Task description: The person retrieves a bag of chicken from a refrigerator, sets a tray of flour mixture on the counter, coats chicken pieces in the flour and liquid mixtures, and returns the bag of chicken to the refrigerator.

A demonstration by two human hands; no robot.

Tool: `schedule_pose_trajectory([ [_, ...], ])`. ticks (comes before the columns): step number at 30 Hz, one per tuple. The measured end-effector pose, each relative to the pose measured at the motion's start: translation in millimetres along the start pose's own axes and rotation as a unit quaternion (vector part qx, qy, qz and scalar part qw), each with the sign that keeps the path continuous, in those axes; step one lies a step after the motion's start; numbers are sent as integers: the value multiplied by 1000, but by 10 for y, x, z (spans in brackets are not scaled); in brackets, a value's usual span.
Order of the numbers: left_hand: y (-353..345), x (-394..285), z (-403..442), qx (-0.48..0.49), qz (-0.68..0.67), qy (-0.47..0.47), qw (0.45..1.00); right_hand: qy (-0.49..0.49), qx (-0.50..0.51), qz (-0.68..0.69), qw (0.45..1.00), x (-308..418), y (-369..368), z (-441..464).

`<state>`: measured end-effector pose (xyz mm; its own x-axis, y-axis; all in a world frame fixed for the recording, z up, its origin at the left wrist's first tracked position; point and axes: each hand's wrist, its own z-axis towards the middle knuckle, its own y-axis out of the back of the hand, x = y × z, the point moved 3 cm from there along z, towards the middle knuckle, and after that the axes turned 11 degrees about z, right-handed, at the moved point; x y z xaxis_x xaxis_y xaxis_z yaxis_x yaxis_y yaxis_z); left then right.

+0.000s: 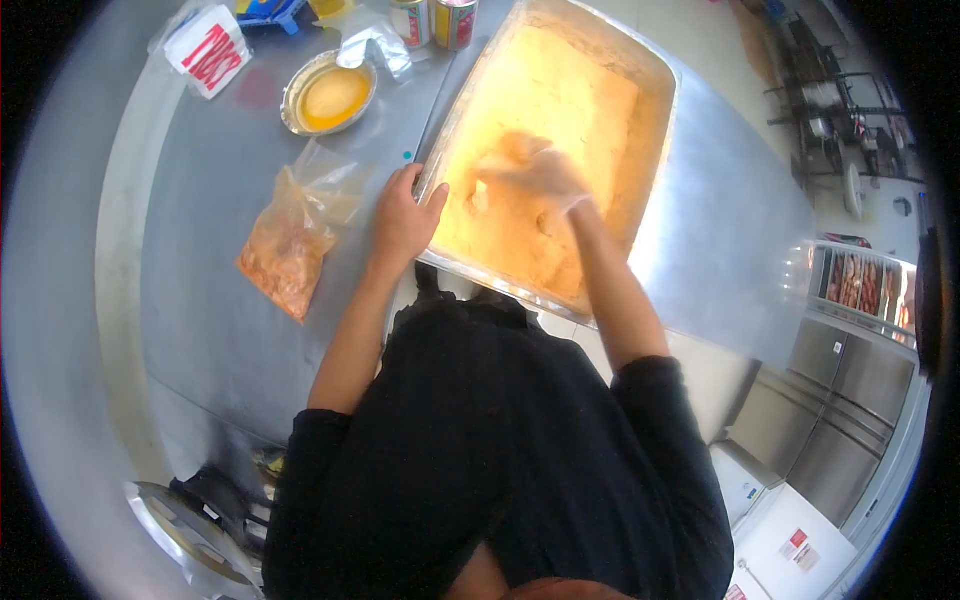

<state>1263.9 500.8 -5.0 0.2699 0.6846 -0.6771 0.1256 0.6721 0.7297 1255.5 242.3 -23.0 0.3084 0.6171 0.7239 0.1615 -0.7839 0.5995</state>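
Note:
A large deep metal pan [655, 130] holds a bed of orange-yellow powder [560, 90] with dips and small lumps in it. My left hand [405, 218] grips the pan's left rim, thumb over the edge. Over the powder, near the middle of the pan, is my right hand [540, 175], smeared by motion; its fingers and anything in them cannot be made out. Something thin and see-through shows at the right wrist, perhaps a glove's cuff. Left of my left hand, a clear plastic bag [290, 235] with orange-coated pieces inside lies on the metal table [200, 330].
A foil-like bowl [328, 93] of yellow liquid stands at the upper left, near a crumpled clear plastic piece [378, 45]. Two cans [455, 22] are behind it. A white packet with red letters [208, 52] sits farther left. Steel fridge doors [840, 400] are at right.

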Motion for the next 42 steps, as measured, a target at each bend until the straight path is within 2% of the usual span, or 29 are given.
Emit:
schedule_pose_trajectory([
  [1, 26, -30, -2, -2, 3, -3, 1000, 41, -49, -182, 981, 35, -315, -57],
  [2, 33, -50, -1, -5, 5, -5, 1000, 101, -34, -261, 959, -185, -682, 13],
  [5, -9, -18, -20, -22, -2, -5, 1000, 136, 7, -247, 959, 285, -767, -370],
  [8, 22, -27, -6, -1, 12, -9, 1000, 175, 34, -185, 966, 127, -841, -335],
  [11, 52, -43, -4, 4, 4, -7, 1000, 153, -7, -196, 969, 116, -690, -401],
  [14, 88, -81, -27, -6, -18, -5, 1000, 0, 34, -36, 999, 191, -211, -474],
  [17, 69, -46, -32, -6, -29, -3, 1000, -24, -86, 20, 996, 45, 130, -550],
  [20, 65, -42, -5, 20, -20, 8, 1000, -72, 2, 4, 997, -1, 287, -665],
  [23, 60, -42, -2, 24, -15, 11, 1000, -101, 31, -18, 994, 228, 385, -929],
  [26, 41, -46, -7, 28, -10, 10, 1000, -65, 17, -113, 991, -50, -9, -941],
  [29, -5, -24, -15, 19, 19, 10, 1000, 34, 8, -163, 986, -52, -405, -878],
  [33, -16, -25, -14, 12, 24, -15, 1000, -50, 11, -128, 990, 112, -595, -788],
  [36, 55, -87, -9, 31, 1, 3, 1000, -42, 50, -102, 993, 69, -593, -738],
  [38, 84, -84, -10, 58, -14, 22, 998, 34, -6, -50, 998, -25, -549, -739],
  [39, 91, -77, -27, 34, -8, 10, 999, 72, -32, -23, 997, -93, -534, -749],
  [42, 84, -60, -50, -17, 2, -7, 1000, 42, -34, -55, 997, -297, -443, -611],
])
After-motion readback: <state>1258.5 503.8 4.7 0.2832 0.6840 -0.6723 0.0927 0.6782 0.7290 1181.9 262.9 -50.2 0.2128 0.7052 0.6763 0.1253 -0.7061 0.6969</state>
